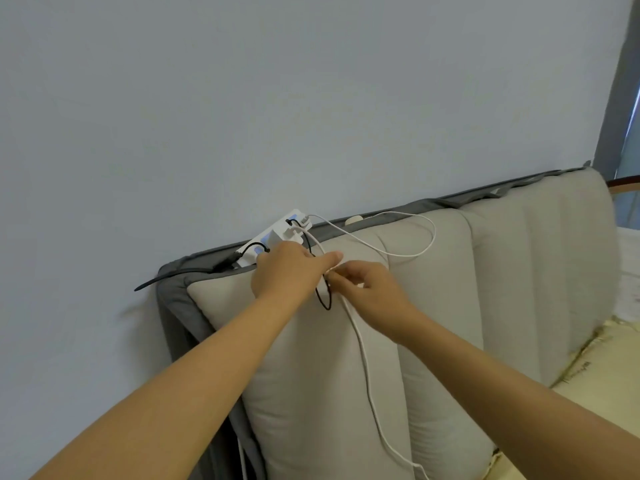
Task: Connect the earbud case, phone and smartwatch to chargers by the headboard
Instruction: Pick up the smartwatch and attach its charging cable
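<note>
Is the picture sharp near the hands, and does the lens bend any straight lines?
Head view: soft, even light, no glare; the left hand and right hand look slightly blurred where they meet on the white cable; the wide lens bows the headboard top edge and the forearms.

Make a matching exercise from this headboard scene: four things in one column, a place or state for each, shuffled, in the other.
Things:
1. power strip
2. black cable
3. long white cable
4. looped white cable

States:
A. trails down the cushion front
B. arcs over the cushion's top
C. lies on the headboard's top edge
D. hangs in a narrow loop between the hands

Pairs: 1-C, 2-D, 3-A, 4-B
</note>
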The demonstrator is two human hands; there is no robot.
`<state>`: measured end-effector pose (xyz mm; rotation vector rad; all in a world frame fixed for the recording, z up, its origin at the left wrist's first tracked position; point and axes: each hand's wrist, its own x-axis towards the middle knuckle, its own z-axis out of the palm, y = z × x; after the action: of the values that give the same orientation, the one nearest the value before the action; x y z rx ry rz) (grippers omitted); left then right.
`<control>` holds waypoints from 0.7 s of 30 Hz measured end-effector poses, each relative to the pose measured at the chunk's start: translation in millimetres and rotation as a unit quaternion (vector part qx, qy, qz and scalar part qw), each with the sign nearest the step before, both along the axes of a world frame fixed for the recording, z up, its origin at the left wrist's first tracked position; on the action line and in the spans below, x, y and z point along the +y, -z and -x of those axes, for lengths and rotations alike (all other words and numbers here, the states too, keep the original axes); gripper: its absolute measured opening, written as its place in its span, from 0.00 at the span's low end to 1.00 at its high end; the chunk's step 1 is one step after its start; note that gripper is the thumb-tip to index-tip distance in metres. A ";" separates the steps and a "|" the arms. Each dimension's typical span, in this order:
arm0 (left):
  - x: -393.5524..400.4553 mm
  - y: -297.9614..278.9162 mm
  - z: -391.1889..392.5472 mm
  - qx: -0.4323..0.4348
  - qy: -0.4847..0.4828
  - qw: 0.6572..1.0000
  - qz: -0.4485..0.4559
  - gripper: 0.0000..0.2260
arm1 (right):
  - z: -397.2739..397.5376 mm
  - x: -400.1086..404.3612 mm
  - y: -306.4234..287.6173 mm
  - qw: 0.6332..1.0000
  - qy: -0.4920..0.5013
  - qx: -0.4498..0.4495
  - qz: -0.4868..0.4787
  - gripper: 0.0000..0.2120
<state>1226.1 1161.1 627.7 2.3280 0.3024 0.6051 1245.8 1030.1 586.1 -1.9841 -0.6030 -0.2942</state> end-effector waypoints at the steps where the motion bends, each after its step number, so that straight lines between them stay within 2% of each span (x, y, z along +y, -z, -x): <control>1: 0.6 0.5 2.6 0.014 -0.012 1.000 -0.004 0.20 | 2.6 4.5 2.3 0.999 0.009 -0.036 0.033 0.12; 3: 5.3 1.9 6.5 0.022 -0.044 0.998 -0.034 0.14 | 8.7 14.9 5.9 0.987 0.033 -0.119 0.103 0.11; 5: 14.5 3.2 12.1 0.027 -0.077 0.993 -0.084 0.06 | 16.4 25.0 8.2 0.974 0.037 -0.164 0.153 0.12; 9: 36.5 9.0 24.2 0.048 -0.117 0.980 -0.152 0.18 | 26.3 40.1 15.2 0.952 0.020 -0.221 0.213 0.12; 15: 67.8 24.6 25.8 0.063 -0.140 0.981 -0.116 0.16 | 25.9 53.7 26.9 0.922 -0.010 -0.246 0.297 0.14; 21: 61.2 26.7 25.4 0.035 -0.129 0.985 -0.106 0.22 | 23.3 52.6 29.4 0.912 -0.003 -0.274 0.305 0.13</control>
<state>1200.7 1222.3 601.0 2.5398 0.6071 0.7107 1222.5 1082.7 556.7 -2.5073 -1.1684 -0.7460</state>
